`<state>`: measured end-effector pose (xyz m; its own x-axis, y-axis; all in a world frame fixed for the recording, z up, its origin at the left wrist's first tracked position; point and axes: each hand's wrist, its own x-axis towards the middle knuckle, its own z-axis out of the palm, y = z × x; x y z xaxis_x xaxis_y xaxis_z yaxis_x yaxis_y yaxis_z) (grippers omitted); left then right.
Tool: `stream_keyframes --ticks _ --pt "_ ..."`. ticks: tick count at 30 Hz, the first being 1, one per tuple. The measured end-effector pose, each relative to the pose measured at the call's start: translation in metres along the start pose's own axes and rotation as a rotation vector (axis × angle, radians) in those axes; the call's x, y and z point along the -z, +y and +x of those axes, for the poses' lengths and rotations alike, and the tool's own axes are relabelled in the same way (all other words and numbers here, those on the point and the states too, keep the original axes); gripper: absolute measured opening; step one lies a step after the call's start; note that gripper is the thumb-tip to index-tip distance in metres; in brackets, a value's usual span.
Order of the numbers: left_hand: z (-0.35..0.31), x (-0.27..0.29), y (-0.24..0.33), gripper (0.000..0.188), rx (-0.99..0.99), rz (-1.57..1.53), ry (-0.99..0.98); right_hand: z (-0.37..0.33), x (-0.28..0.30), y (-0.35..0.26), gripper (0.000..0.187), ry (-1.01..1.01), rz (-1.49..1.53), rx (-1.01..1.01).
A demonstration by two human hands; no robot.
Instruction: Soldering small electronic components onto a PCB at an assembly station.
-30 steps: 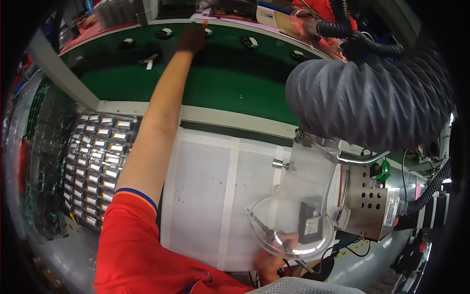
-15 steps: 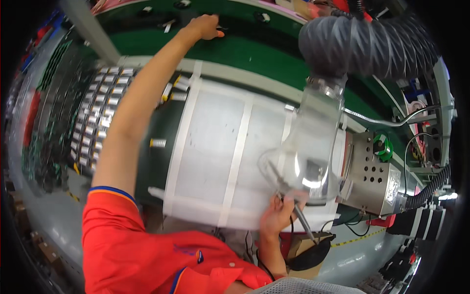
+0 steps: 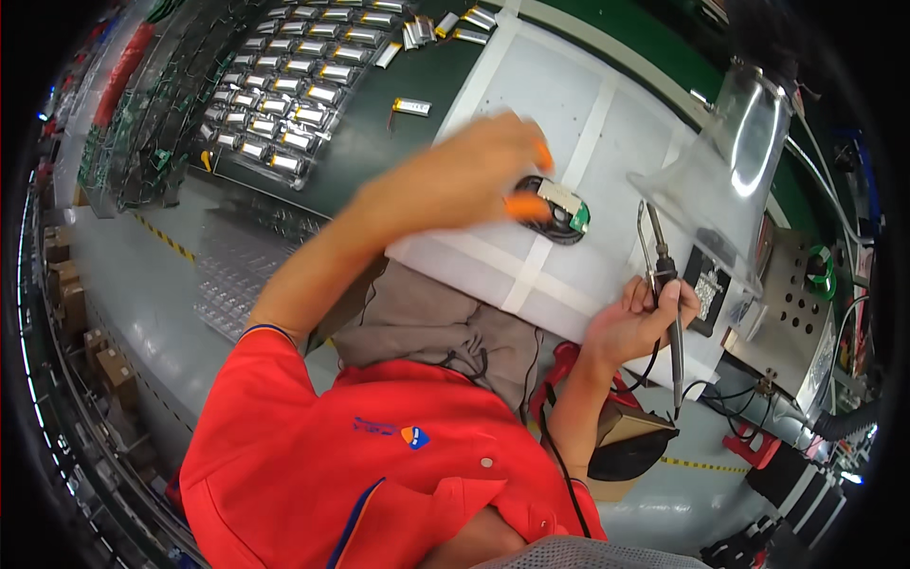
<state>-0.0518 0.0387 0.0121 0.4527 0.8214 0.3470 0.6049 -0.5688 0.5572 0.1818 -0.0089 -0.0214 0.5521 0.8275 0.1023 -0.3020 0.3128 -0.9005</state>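
A black oval device (image 3: 555,216) with a pale block and a small green circuit board lies on the white taped work mat (image 3: 474,248). My left hand (image 3: 474,171), blurred by motion, is over its left side. Orange covers sit on the thumb and a finger, which are spread apart; the thumb overlaps the device's edge. Near the mat's right front edge, my right hand (image 3: 649,318) grips a soldering iron (image 3: 667,275), its tip pointing away from me. A thin bent metal piece runs beside the tip.
Rows of small silver battery cells (image 3: 294,81) fill a tray at the left, and one loose cell (image 3: 411,107) lies beside the mat. A clear fume hood (image 3: 735,161) hangs over the right side. Nearby are a black holder (image 3: 706,284) and a perforated metal box (image 3: 791,294).
My left hand has come back from the green belt to the mat, where the black device now lies. My right hand has kept the soldering iron. The view has shifted.
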Motion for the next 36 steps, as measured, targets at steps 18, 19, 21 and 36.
stream_keyframes --ticks 18,19,21,36 --pt "-0.036 0.025 0.004 0.02 0.647 -0.632 0.124 -0.033 -0.007 -0.008 0.018 -0.205 -0.269 -0.079" --pt "-0.038 0.016 0.007 0.025 0.655 -0.668 0.122 -0.036 -0.009 -0.004 0.02 -0.223 -0.239 -0.113" --pt "-0.04 0.003 0.016 0.025 0.635 -0.672 0.112 -0.036 -0.013 -0.002 0.02 -0.235 -0.224 -0.118" --pt "-0.027 -0.03 0.05 0.015 0.594 -0.878 -0.072 -0.026 -0.011 0.007 0.048 -0.596 -0.191 -0.005"
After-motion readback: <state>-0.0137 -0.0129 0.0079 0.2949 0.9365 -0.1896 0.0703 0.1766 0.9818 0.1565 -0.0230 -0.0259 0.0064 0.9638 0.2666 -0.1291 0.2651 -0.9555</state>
